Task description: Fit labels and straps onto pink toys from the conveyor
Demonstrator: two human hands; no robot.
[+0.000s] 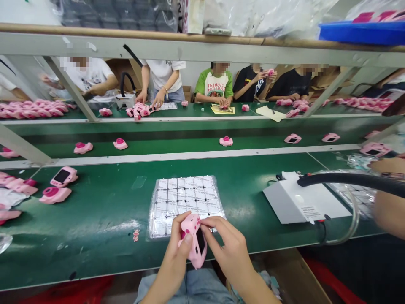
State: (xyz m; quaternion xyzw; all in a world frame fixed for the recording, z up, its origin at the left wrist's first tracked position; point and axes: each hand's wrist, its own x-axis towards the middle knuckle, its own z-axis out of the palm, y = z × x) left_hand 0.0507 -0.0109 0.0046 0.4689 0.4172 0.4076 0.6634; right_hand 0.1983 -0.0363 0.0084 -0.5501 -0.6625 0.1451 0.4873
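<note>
1. Fingers (218,228) of the left hand (173,258) and right hand (228,249) curl firmly around a pink toy camera (196,258), held low over the table (95,236); they hide part of it;
2. a plastic-wrapped sheet of white squares (186,206) lies just beyond;
3. a white machine (303,198) sits rightward beneath a black hose (344,179);
4. pink cameras (225,141) lie on a belt (164,148) farther ahead;
5. co-workers (215,83) sit beyond, partly cut off by a metal frame (177,50).

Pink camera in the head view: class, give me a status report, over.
Left hand and right hand gripping pink toy camera. Plastic-wrapped sheet of white squares just beyond, on green workbench.
</note>
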